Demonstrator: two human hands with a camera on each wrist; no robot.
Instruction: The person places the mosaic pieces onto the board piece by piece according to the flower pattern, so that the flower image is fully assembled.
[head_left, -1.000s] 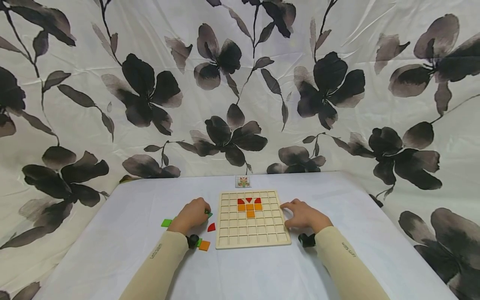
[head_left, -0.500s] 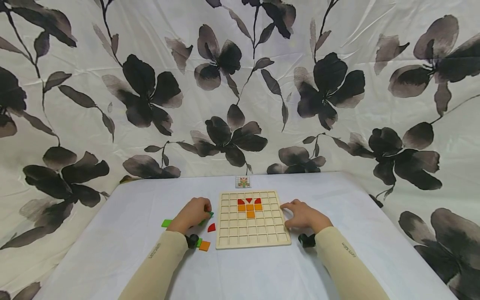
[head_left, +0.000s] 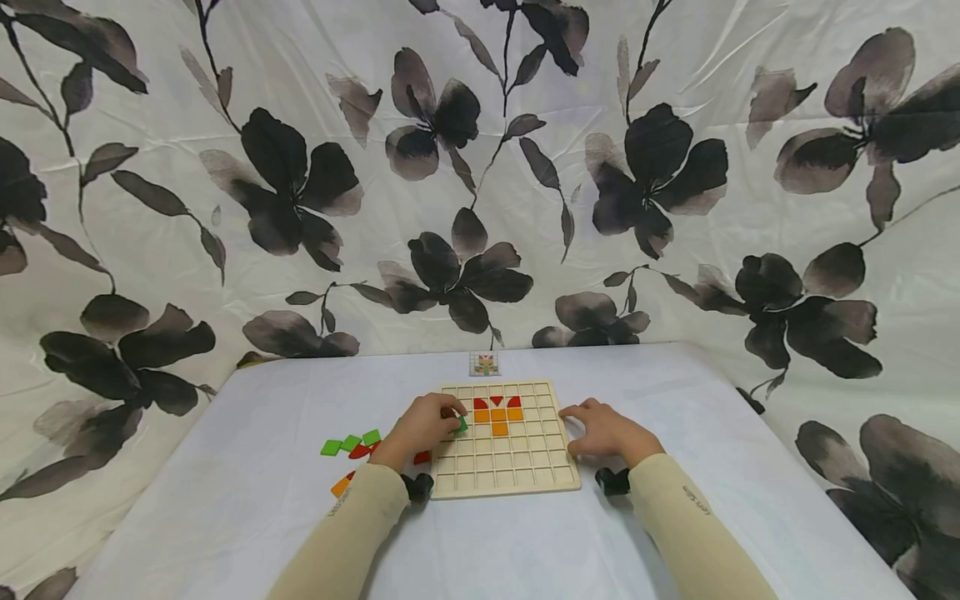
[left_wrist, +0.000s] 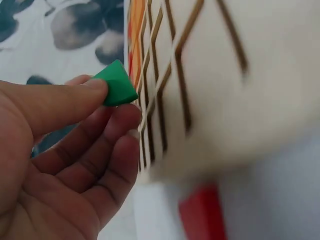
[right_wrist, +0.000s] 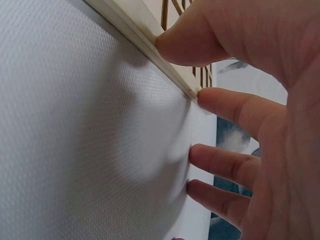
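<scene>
So the green tile (left_wrist: 120, 84) is up in the left hand (head_left: 422, 425), pinched between the thumb and the fingers behind it, over the near-left part of the wooden board (head_left: 495, 480); can't tell if its lower corner is touching the wood or just clear of it. The right hand (head_left: 611, 433) is spread wide, thumb and forefinger against the board's edge on that side, nothing gripped.

Handling-wise I'd guess the tile is light and stiff, wood or hard plastic; the face looks smooth, so maybe a bit slippery, but hardly fragile. I'd hold it by one edge or corner like this, leaving the far corner sticking out past the thumb; a full-face grip would probably get in the way of the thin grid ridges. The board looks rigid and flat, likely light enough to skate on the cloth-covered counter (head_left: 517, 546), so fingertips on its rim make sense; loose green tiles (head_left: 350, 443) lie to the left of the left hand, easiest picked up by their edges, I reckon.
</scene>
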